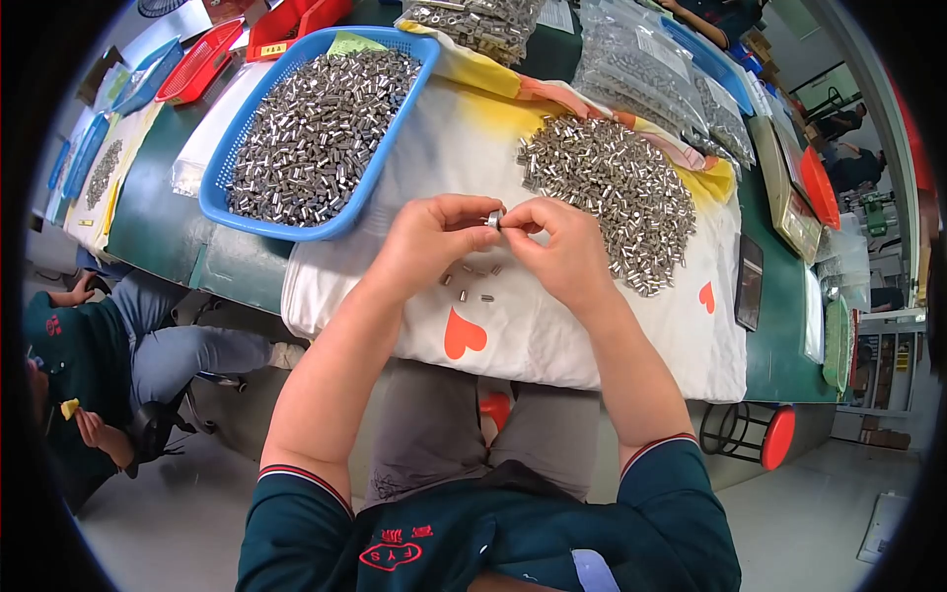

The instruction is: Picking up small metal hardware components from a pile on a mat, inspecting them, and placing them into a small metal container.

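Between the thumb and forefinger of my left hand [424, 242] is a small shiny metal ring-shaped piece [493, 219]. My right hand [562, 247] is closed in a pinch right against its right side; whatever those fingertips hold is too small and hidden to make out. Below my hands, several loose metal cylinders [463, 295] lie on the white cloth [533, 340]. A large heap of similar short metal cylinders [621, 197] spreads just beyond my right hand. To the far left, a blue plastic basket [321, 233] is filled with more such metal cylinders [316, 138].
Clear bags of metal parts [646, 74] are stacked at the back. A dark phone [749, 282] lies at the green table's right side. Red trays [200, 64] stand at the far left. A seated person [89, 365] is at the left, and a red stool [777, 437] at the right.
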Action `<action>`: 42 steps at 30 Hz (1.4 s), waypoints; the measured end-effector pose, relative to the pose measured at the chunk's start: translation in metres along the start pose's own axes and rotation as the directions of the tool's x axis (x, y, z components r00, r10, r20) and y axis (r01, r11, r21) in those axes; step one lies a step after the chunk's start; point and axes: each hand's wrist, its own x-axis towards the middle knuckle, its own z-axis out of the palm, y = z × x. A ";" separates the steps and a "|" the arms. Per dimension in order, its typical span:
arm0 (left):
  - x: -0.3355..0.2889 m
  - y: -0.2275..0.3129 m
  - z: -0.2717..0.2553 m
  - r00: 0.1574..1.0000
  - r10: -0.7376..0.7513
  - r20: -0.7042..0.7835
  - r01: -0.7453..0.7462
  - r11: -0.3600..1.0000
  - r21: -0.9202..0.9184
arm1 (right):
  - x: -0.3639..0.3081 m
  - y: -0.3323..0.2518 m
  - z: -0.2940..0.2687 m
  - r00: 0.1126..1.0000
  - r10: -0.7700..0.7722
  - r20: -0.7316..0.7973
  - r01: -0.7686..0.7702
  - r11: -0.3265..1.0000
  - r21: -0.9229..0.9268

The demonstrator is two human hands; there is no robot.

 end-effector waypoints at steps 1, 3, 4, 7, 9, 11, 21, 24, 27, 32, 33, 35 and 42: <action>-0.001 0.001 0.000 1.000 0.001 0.000 -0.001 1.000 0.000 | -0.001 0.001 0.000 1.000 0.006 -0.010 -0.006 0.998 0.057; -0.002 0.001 -0.002 1.000 -0.014 0.025 0.014 1.000 -0.003 | -0.002 0.001 -0.001 1.000 0.010 -0.018 -0.008 0.993 0.116; -0.003 0.002 -0.002 1.000 -0.011 0.026 0.011 1.000 -0.004 | -0.002 0.000 -0.005 0.994 0.105 0.041 -0.111 0.973 0.202; 0.007 0.005 0.011 0.996 -0.003 0.086 -0.009 0.991 0.136 | -0.003 0.002 -0.018 0.980 0.181 0.082 -0.193 0.964 0.181; -0.001 0.004 0.005 0.998 -0.016 0.056 0.010 0.996 0.092 | -0.003 0.007 -0.012 0.979 0.170 0.111 -0.180 0.979 0.095; -0.005 0.001 0.001 0.997 -0.019 0.076 0.016 0.999 0.038 | -0.005 0.005 -0.017 0.982 0.149 0.113 -0.164 0.977 0.135; 0.000 0.006 0.013 0.995 -0.023 0.100 0.021 1.000 0.016 | -0.102 0.180 -0.230 0.492 0.440 -0.751 -0.870 0.223 -0.439; -0.001 0.003 0.008 0.995 -0.019 0.101 0.019 1.000 -0.005 | -0.110 0.194 -0.237 0.327 0.736 -0.592 -0.937 0.172 -0.304; -0.002 0.003 0.006 0.995 -0.015 0.099 0.016 1.000 -0.012 | -0.102 0.187 -0.233 0.272 0.758 -0.593 -0.933 0.057 -0.355; -0.002 0.003 0.007 0.995 -0.016 0.098 0.018 1.000 -0.019 | -0.103 0.187 -0.236 0.288 0.747 -0.599 -0.925 0.054 -0.377; -0.002 0.002 0.007 0.995 -0.008 0.103 0.011 0.999 -0.030 | -0.104 0.188 -0.236 0.293 0.744 -0.601 -0.925 0.061 -0.375; -0.003 0.002 0.007 0.994 -0.004 0.105 0.008 0.999 -0.038 | -0.104 0.186 -0.234 0.289 0.749 -0.597 -0.925 0.059 -0.375; -0.004 0.004 0.011 0.991 -0.017 0.131 0.016 1.000 0.010 | -0.102 0.169 -0.232 0.273 0.717 -0.641 -0.935 0.042 -0.352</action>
